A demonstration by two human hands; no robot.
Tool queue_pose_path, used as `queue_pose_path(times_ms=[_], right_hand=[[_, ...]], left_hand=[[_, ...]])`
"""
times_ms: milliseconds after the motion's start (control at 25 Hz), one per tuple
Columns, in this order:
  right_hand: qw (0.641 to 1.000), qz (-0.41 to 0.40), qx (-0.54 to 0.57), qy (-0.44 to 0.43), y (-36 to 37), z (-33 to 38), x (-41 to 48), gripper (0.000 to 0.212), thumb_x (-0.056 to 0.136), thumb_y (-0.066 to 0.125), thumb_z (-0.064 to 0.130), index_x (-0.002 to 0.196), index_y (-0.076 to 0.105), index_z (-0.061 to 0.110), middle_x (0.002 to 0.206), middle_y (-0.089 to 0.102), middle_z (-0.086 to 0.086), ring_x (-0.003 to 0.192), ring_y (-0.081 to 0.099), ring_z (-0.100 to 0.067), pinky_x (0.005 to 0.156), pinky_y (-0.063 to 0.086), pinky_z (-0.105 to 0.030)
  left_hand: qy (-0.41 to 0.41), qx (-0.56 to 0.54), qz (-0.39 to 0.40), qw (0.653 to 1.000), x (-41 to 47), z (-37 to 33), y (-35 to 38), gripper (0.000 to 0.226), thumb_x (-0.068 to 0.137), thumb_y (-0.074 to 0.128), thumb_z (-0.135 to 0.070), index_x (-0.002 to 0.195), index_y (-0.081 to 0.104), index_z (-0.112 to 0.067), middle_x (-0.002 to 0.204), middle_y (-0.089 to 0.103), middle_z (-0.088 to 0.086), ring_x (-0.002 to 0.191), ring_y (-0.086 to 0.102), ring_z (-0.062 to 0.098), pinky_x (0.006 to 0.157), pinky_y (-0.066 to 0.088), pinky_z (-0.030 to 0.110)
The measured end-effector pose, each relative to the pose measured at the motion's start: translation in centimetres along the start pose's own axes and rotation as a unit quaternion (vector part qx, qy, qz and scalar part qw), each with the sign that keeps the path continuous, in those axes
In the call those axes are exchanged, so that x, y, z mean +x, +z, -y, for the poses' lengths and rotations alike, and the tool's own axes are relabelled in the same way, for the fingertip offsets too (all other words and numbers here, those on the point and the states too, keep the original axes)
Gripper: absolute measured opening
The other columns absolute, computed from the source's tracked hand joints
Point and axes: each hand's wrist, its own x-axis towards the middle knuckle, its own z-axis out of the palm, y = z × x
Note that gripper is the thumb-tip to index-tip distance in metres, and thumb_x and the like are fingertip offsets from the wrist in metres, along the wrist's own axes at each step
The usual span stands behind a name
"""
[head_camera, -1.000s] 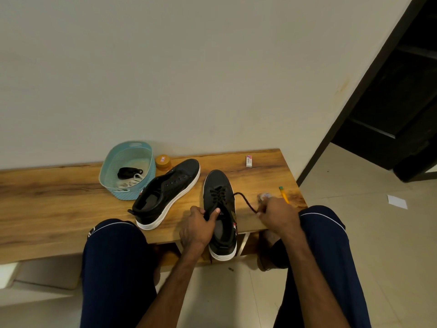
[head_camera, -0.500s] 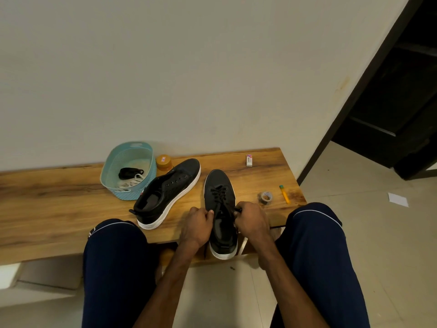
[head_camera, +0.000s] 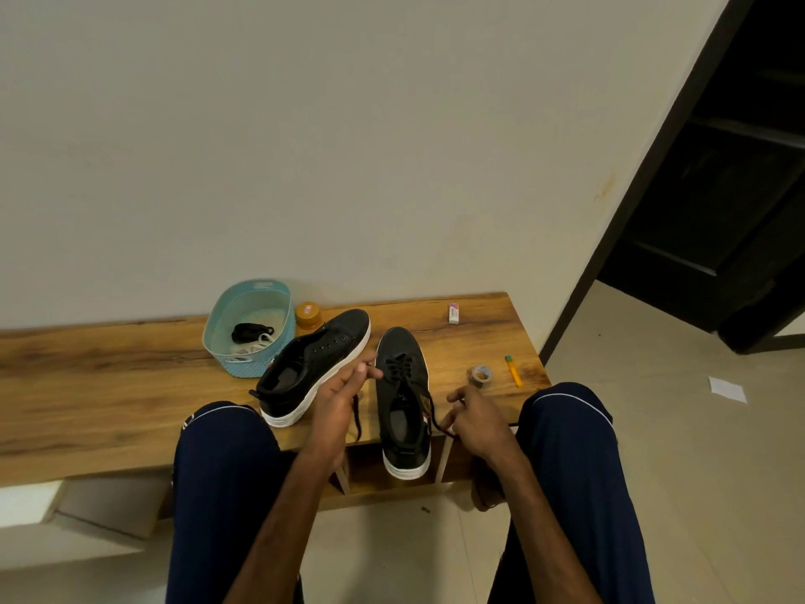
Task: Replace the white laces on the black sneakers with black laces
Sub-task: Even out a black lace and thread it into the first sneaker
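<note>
A long wooden bench point(head_camera: 109, 385) stands against a plain pale wall point(head_camera: 348, 146), with a tiled floor point(head_camera: 697, 473) below and a dark doorway point(head_camera: 718, 189) to the right. At the back of the bench sit a teal basket point(head_camera: 218, 324), an orange lid point(head_camera: 308, 315) just beside it, and a small eraser point(head_camera: 453, 312) further right. A tape roll point(head_camera: 481, 376) and a yellow pen point(head_camera: 514, 371) lie near the right end. The basket holds a coiled black lace point(head_camera: 248, 332) and something white point(head_camera: 257, 345) too tangled to make out. The eraser's print is unreadable, and knees in dark blue trousers hide part of the bench's front edge. The laced sneaker point(head_camera: 400, 411) lies toe to the wall between the hands, its heel overhanging the edge. The unlaced sneaker point(head_camera: 313, 364) lies angled just left of it, against the basket. The black lace point(head_camera: 398, 367) crosses the upper eyelets. The left hand point(head_camera: 344, 394) pinches one loose end beside the shoe, the strand hanging below its fingers. The right hand point(head_camera: 475, 420) pinches the other end, drawn out to the shoe's right.
</note>
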Motion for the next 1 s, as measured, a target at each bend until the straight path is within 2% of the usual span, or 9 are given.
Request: queue_pose_path(times_ms=[80,200,320,400,480,560,640,880,1000], right_hand=[[0.992,0.004,0.129,-0.013,-0.5,1.1,-1.5,0.013,0.103,0.039,0.003,0.113,0.044,0.007,0.089,0.072,-0.010,0.072,0.063,-0.010,0.062,0.051,-0.021],[0.976,-0.028,0.206,-0.061,-2.4,3.6,-3.2,0.010,0.106,0.041,0.016,0.107,0.050,0.013,0.087,0.076,-0.001,0.083,0.068,-0.015,0.072,0.049,-0.027],[0.955,-0.067,0.243,-0.159,-5.0,7.5,-4.6,0.009,0.100,0.055,0.015,0.095,0.063,0.016,0.091,0.076,0.001,0.089,0.068,-0.014,0.074,0.047,-0.025],[0.937,-0.080,0.263,-0.214,-6.6,10.3,-5.2,0.009,0.096,0.063,0.015,0.090,0.069,0.017,0.096,0.075,0.001,0.095,0.067,-0.013,0.083,0.051,-0.027],[0.923,-0.078,0.282,-0.249,-7.7,12.8,-5.6,0.006,0.094,0.067,0.018,0.092,0.073,0.018,0.098,0.074,0.004,0.098,0.066,-0.010,0.086,0.053,-0.028],[0.914,-0.081,0.292,-0.271,-8.5,15.0,-5.9,0.006,0.093,0.068,0.019,0.094,0.074,0.018,0.097,0.074,0.006,0.097,0.066,-0.009,0.082,0.051,-0.028],[0.905,-0.090,0.301,-0.287,-9.1,16.9,-6.1,0.007,0.092,0.069,0.017,0.096,0.075,0.017,0.095,0.075,0.005,0.094,0.067,-0.008,0.078,0.049,-0.026],[0.883,-0.137,0.311,-0.325,-9.6,20.3,-6.6,0.009,0.089,0.071,0.014,0.090,0.076,0.021,0.088,0.075,0.006,0.088,0.069,-0.010,0.084,0.056,-0.031],[0.879,-0.150,0.311,-0.329,-10.0,20.8,-6.6,0.009,0.088,0.073,0.013,0.090,0.076,0.021,0.087,0.076,0.005,0.087,0.070,-0.010,0.084,0.056,-0.029]], left_hand=[[0.039,0.011,0.023,0.999,-1.7,-0.9,0.5,0.023,0.098,0.053,-0.026,0.107,0.072,-0.016,0.123,0.068,-0.003,0.120,0.059,0.013,0.110,0.038,0.047],[0.071,0.037,0.048,0.996,-3.2,-3.6,1.0,0.027,0.093,0.058,-0.030,0.110,0.072,-0.015,0.111,0.071,0.004,0.107,0.063,0.025,0.106,0.044,0.050],[0.119,0.053,0.058,0.990,-3.2,-7.7,1.9,0.023,0.093,0.061,-0.026,0.110,0.073,-0.015,0.106,0.072,0.005,0.105,0.064,0.029,0.101,0.050,0.044],[0.150,0.079,0.066,0.983,-3.0,-10.5,2.6,0.020,0.094,0.063,-0.020,0.112,0.072,-0.018,0.095,0.072,-0.005,0.089,0.067,0.015,0.085,0.054,0.029],[0.181,0.111,0.073,0.975,-2.8,-12.9,3.3,0.024,0.093,0.066,-0.015,0.115,0.070,-0.020,0.088,0.068,-0.010,0.077,0.064,0.004,0.071,0.050,0.018],[0.215,0.144,0.061,0.964,-2.6,-15.0,3.6,0.028,0.090,0.069,-0.011,0.116,0.069,-0.022,0.105,0.071,-0.013,0.088,0.066,0.008,0.076,0.052,0.018],[0.245,0.169,0.044,0.954,-2.2,-16.9,3.8,0.029,0.091,0.068,-0.009,0.116,0.069,-0.021,0.111,0.071,-0.011,0.092,0.067,0.010,0.082,0.053,0.020],[0.317,0.203,-0.041,0.926,-1.7,-20.5,4.2,0.022,0.099,0.052,-0.006,0.110,0.063,-0.022,0.091,0.075,-0.005,0.072,0.066,0.009,0.068,0.052,0.021],[0.298,0.206,-0.067,0.930,-1.2,-21.1,4.3,0.035,0.100,0.054,-0.017,0.131,0.043,-0.028,0.088,0.075,-0.004,0.072,0.068,0.009,0.075,0.055,0.033]])
